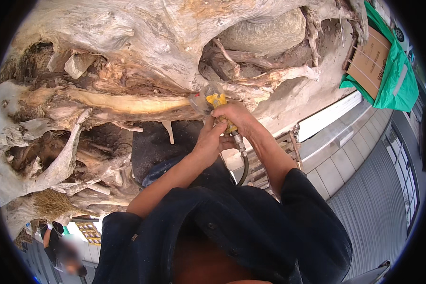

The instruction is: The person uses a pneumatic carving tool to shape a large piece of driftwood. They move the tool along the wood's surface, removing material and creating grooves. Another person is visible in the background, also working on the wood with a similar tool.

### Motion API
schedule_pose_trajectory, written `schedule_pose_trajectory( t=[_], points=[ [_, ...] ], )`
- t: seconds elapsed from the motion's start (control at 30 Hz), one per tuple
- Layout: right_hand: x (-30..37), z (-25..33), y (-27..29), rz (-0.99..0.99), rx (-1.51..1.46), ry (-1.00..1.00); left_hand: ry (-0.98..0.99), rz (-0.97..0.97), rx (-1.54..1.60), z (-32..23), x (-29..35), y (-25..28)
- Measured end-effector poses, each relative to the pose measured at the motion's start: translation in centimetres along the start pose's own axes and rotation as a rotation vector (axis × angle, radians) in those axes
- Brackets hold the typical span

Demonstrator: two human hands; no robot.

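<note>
Both my hands are closed round a yellow air-powered grinder [217, 98]. My right hand [236, 116] wraps over its body from the right, and my left hand [208, 142] grips it lower down from the left. A metal fitting joins its rear end to a dark hose [245, 173] that runs down toward my body. The grinder's round disc [202, 100] looks blurred and is at the right end of a pale, smoothed strip [132, 103] on a large gnarled root [142, 38]. Whether the disc touches the wood I cannot tell.
A rounded stone [267, 34] sits in a hollow of the root. Branching stubs [71, 146] and a straw brush [54, 204] are at left. Another person [64, 251] is at lower left. A cardboard box [370, 61] on green sheeting [402, 87] stands at far right, above a grey ribbed wall [374, 199].
</note>
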State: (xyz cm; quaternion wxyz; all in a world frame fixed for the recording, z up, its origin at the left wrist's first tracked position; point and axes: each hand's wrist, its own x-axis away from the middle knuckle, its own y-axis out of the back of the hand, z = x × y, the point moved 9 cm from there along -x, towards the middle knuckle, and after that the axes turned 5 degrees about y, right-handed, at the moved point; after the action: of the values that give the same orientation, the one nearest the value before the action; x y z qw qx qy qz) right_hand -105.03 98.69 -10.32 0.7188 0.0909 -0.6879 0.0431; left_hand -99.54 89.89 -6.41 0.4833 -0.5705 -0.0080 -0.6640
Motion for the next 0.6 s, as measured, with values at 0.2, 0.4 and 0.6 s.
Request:
schedule_pose_trajectory(
  t=[0.2,0.4,0.6],
  points=[
    [0.7,1.1,-0.4,0.021,0.011,-0.050,0.023,-0.021,0.017,0.3,-1.1,0.2],
    [-0.2,0.3,-0.7,0.060,0.008,-0.034,0.014,-0.036,-0.003,-0.3,-1.0,0.1],
    [0.3,0.6,-0.1,0.061,0.017,-0.079,0.013,-0.013,0.050,0.1,-1.2,-0.7]
  ],
)
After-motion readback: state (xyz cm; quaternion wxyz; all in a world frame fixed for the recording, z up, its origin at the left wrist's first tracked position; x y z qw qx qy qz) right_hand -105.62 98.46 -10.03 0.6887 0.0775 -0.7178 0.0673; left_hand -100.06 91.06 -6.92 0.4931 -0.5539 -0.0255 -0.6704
